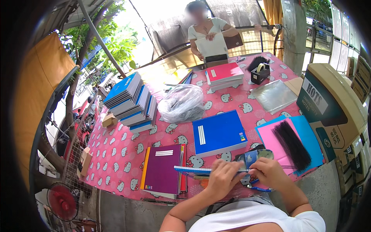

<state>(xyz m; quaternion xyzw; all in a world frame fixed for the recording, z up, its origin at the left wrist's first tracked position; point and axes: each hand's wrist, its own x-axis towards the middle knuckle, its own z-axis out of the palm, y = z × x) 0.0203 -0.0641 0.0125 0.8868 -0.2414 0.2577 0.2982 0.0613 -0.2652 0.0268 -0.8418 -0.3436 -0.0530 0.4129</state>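
Close to the table's near edge, my left hand (225, 174) is closed on a notebook (192, 170), held edge-on with its blue edge and a row of binding holes up. My right hand (266, 172) pinches at the notebook's right end. A thin dark binding coil (286, 167) sticks out to the right of that hand; the fingers hide where it meets the pages. Pliers with blue handles (259, 188) lie just below my right hand. To the left is a stack of spiral notebooks with a purple cover (164, 168) on top; beyond my hands lies a blue-covered stack (220, 133).
Black coils (291, 146) rest on pink and blue sheets at right, beside a large carton (328, 106). Farther off are tall blue notebook stacks (131, 100), a plastic bag (181, 103), red notebooks (224, 75) and a tape dispenser (260, 73). Across the table a person (208, 33) handles white sheets.
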